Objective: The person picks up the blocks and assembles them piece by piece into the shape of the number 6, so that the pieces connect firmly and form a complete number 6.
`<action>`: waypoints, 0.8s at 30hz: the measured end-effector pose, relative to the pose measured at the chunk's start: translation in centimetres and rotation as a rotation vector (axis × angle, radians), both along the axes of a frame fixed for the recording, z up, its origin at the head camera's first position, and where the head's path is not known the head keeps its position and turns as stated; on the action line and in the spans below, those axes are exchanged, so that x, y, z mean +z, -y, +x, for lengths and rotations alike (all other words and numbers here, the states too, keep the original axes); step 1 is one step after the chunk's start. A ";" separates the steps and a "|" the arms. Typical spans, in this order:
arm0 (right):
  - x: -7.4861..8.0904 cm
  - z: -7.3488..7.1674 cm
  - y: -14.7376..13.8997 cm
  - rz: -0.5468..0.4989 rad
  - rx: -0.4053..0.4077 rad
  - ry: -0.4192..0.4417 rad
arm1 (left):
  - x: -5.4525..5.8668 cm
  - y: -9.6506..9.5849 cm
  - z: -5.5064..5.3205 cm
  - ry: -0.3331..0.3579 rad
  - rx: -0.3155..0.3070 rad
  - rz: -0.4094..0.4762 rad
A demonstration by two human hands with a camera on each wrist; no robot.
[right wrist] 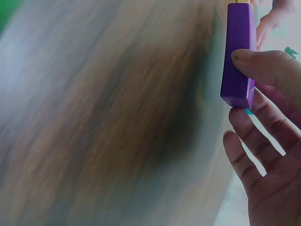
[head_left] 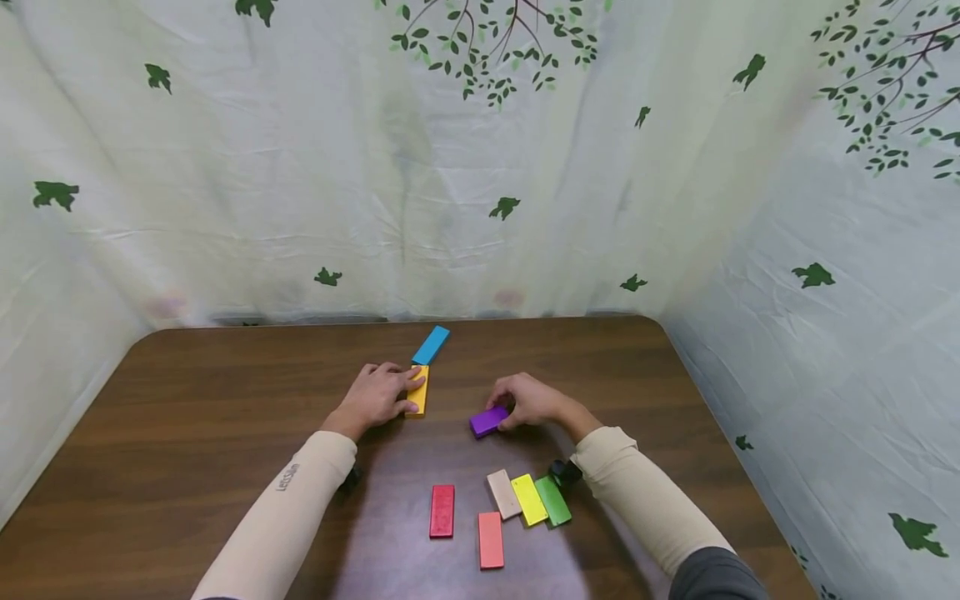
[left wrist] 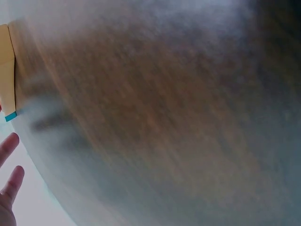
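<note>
My right hand (head_left: 531, 400) pinches a purple block (head_left: 487, 422) between thumb and fingers, to the right of the orange one. In the right wrist view the thumb lies along one face of the purple block (right wrist: 239, 70), while the lower fingers spread beneath it. My left hand (head_left: 377, 393) rests its fingertips and thumb on an orange-yellow block (head_left: 421, 392), partly covering it. A blue block (head_left: 431, 345) lies slanted at that block's far end. Two outstretched fingers (left wrist: 11, 183) of the left hand show at the edge of the left wrist view.
Nearer on the brown wooden table (head_left: 225, 417) lie a red block (head_left: 442, 512), a salmon block (head_left: 491, 540), and a beige block (head_left: 503, 493) beside a yellow block (head_left: 529, 500) and a green block (head_left: 553, 500). A leaf-printed curtain (head_left: 420, 167) stands behind the table.
</note>
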State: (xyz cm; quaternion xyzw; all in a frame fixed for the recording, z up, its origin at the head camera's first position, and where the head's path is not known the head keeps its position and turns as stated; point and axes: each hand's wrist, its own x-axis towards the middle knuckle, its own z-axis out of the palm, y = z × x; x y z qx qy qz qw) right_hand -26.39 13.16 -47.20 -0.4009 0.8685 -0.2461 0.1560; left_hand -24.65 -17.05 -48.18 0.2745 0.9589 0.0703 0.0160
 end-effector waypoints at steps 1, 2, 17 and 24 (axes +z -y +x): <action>0.1 0.0 0.3 0.003 0.000 -0.005 | 0.0 0.0 0.0 -0.001 0.001 0.002; 0.2 0.0 0.6 0.001 0.001 -0.007 | 0.0 0.0 0.0 -0.001 0.002 0.005; 1.2 -0.5 4.0 -0.020 -0.001 -0.073 | 0.1 -0.1 -0.1 -0.013 -0.007 0.010; 0.9 -0.9 5.5 0.009 -0.011 -0.082 | -0.1 0.0 -0.3 -0.001 0.003 -0.008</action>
